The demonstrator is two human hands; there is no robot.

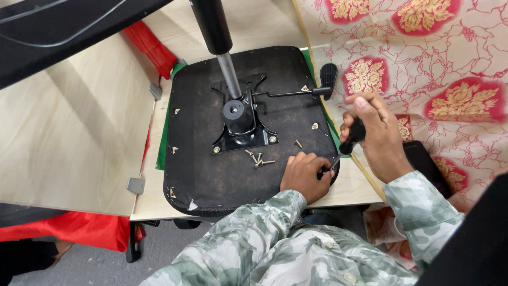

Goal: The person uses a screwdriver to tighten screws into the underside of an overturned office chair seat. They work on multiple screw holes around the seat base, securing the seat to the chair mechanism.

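Black-handled screwdriver (350,139) at the right edge of an upturned black fabric seat base (211,175); right hand (373,132) fingers curled around its handle; left hand (304,175) fingertips pinching the slim shaft; loose brass screws (258,159) beside the glossy metal mounting plate (241,127); pale wooden tabletop (74,132) beneath.

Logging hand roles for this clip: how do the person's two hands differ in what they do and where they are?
The right hand is raised off the seat, gripping the black screwdriver handle; the left hand rests on the black upturned chair seat, its fingers pinching near the screwdriver's tip. The left hand lies closer to the loose brass screws. Both are bare, with camouflage sleeves.
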